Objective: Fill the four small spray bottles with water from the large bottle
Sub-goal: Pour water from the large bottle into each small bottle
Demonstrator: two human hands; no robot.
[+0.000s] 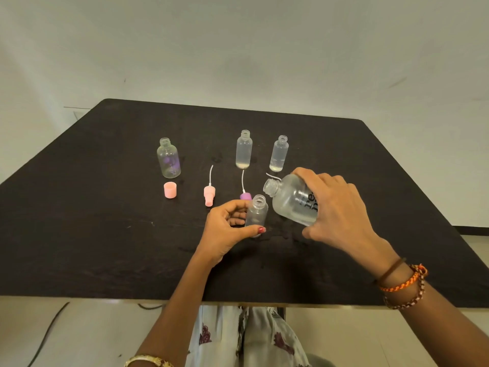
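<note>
Spray bottles, head view: two at the far counter [105, 234] hold water [244, 149] [279, 154]; the round one [169, 158] looks empty. Left hand [225, 231] pinches the fourth bottle [256, 213] upright; right hand [336, 205] grips the tilted large bottle [291, 198], mouth just above. Pouring pending; sprayer heads [209, 196] lie loose.

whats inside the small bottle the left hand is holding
The small bottle in the left hand looks empty through its clear upper wall. The fingers cover its base, so any water there is hidden.
</note>
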